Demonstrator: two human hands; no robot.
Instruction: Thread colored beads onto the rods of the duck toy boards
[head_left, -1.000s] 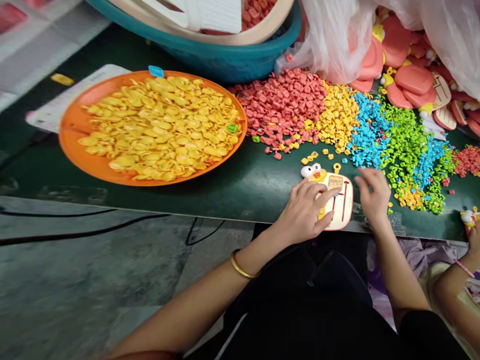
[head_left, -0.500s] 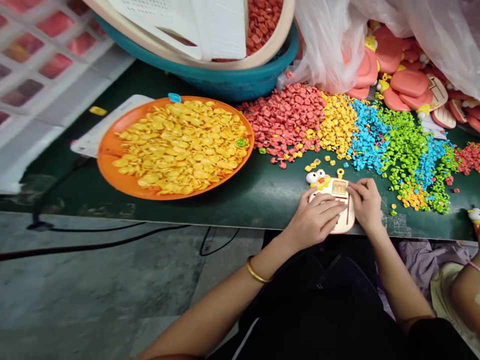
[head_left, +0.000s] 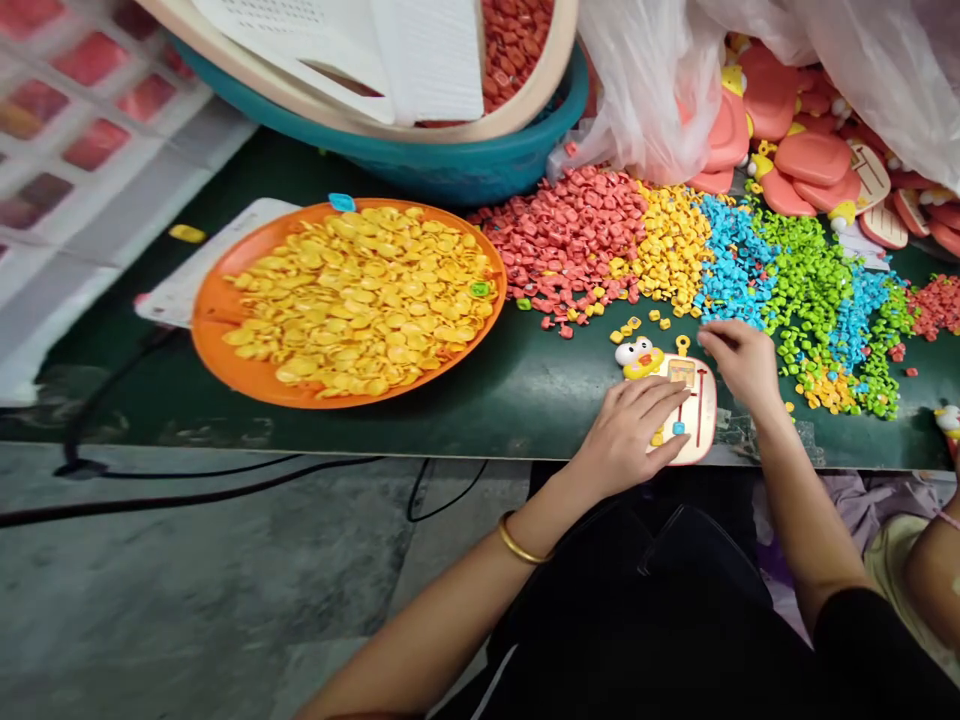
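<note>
A cream toy board [head_left: 703, 440] with red slots and a duck-like head [head_left: 637, 357] lies near the table's front edge. My left hand [head_left: 626, 435] rests over its left side, fingers stretched across the face and thumb apart. A blue piece [head_left: 679, 428] sits at the lower end of a slot, beside a partly covered yellow piece [head_left: 658, 437]. My right hand [head_left: 750, 368] hovers off the board's upper right, thumb and forefinger pinched near the blue pieces [head_left: 731, 265]. Whatever the pinch may contain is too small to make out.
Piles of red pieces [head_left: 577, 235], yellow pieces [head_left: 673, 240] and green pieces [head_left: 810, 270] spread behind the board. An orange plate [head_left: 217, 365] bears yellow discs at left. Behind stand stacked basins [head_left: 480, 165] and salmon toy boards [head_left: 821, 160]. Another person's arm [head_left: 934, 560] shows at right.
My right hand has lifted off the board and moved up and right, toward the piles. My left hand has shifted slightly, and the blue piece in the slot now shows.
</note>
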